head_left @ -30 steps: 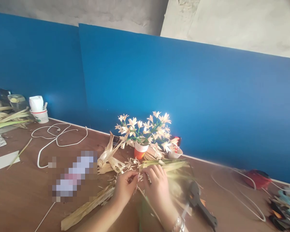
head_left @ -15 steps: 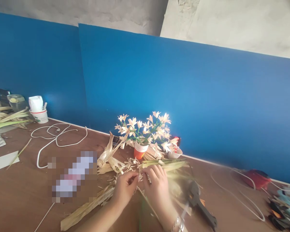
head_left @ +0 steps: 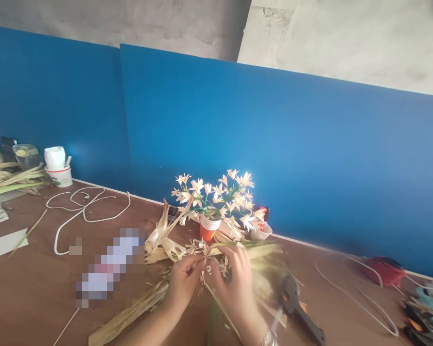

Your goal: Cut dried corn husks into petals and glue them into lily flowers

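My left hand (head_left: 184,281) is closed, thumb and forefinger pinching the base of a small pale husk flower (head_left: 204,250). Close by on the right is my right hand (head_left: 235,281), its thumb and fingers apart and nothing visible between them. Small cut husk pieces lie on the table beneath both hands. Just beyond stands an orange-and-white paper cup (head_left: 208,228) full of pale husk flowers (head_left: 238,196) on green stems. Beside my right wrist lies a dark glue gun (head_left: 299,307).
Dried corn husks (head_left: 137,312) lie around the hands. A white cable (head_left: 82,206) and a blurred-out object (head_left: 110,269) are on the left. A small white bowl (head_left: 261,232) sits behind, a red pouch (head_left: 384,271) far right. A blue panel (head_left: 274,144) rises behind the table.
My right hand's fingers have parted and come away from the left fingertips. The flower now shows above my left pinch. The view has tilted slightly.
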`<state>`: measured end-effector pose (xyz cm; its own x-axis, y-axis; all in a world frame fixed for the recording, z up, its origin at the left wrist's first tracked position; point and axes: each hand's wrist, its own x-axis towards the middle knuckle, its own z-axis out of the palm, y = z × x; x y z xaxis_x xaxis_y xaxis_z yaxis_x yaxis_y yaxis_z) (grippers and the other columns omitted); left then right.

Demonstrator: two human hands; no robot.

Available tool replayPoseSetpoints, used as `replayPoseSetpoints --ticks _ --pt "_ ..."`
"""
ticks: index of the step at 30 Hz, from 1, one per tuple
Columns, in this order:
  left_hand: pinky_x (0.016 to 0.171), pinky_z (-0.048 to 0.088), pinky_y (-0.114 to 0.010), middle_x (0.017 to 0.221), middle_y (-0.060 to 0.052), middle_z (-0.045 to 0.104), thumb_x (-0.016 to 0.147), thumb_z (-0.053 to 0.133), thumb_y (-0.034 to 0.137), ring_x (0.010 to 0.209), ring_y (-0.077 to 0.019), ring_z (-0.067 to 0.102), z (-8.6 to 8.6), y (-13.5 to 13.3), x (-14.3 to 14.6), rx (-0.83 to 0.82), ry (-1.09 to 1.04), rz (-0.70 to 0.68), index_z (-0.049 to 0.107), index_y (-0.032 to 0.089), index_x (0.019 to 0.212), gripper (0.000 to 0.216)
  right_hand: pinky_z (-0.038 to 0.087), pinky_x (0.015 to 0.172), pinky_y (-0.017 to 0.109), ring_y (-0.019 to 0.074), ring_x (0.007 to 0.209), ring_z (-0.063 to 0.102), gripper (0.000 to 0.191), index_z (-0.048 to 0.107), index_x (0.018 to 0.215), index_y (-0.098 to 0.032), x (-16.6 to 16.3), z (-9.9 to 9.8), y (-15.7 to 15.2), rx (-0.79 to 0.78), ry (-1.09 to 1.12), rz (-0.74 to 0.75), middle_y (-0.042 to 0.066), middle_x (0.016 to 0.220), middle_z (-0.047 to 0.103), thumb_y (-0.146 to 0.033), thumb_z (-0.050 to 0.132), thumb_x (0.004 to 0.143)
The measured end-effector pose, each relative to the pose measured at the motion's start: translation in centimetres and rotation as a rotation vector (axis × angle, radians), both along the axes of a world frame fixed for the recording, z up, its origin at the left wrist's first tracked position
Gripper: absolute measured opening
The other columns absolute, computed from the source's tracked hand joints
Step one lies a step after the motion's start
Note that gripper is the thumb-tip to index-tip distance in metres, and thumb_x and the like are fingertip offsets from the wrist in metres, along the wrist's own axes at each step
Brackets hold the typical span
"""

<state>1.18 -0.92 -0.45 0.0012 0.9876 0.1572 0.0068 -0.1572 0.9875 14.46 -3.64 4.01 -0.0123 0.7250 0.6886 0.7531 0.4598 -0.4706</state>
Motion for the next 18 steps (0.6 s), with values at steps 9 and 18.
replayPoseSetpoints --ticks 9,18 --pt "0.057 0.052 -0.024 0.098 -0.011 0.067 0.083 0.058 0.034 0.073 -0.0187 0.063 0.7 -0.7 -0.5 0.222 -0.04 -0.004 0.073 0.019 0.082 0.022 0.042 0.061 0.026 0.0166 0.064 0.052 0.035 0.056 0.063 -0.019 -0.8 3.4 -0.8 -0.643 0.668 0.154 0.0 0.062 0.057 -0.048 0.055 0.081" --pt "0.068 0.053 -0.027 0.093 -0.009 0.068 0.082 0.056 0.023 0.086 -0.0219 0.064 0.3 -0.4 -0.3 0.277 0.022 0.005 0.072 0.02 0.084 0.016 0.03 0.051 0.022 0.0089 0.051 0.032 0.027 0.048 0.055 -0.018 -1.0 2.9 -0.6 -0.782 0.913 0.269 -0.006 0.051 0.04 -0.037 0.064 0.066"
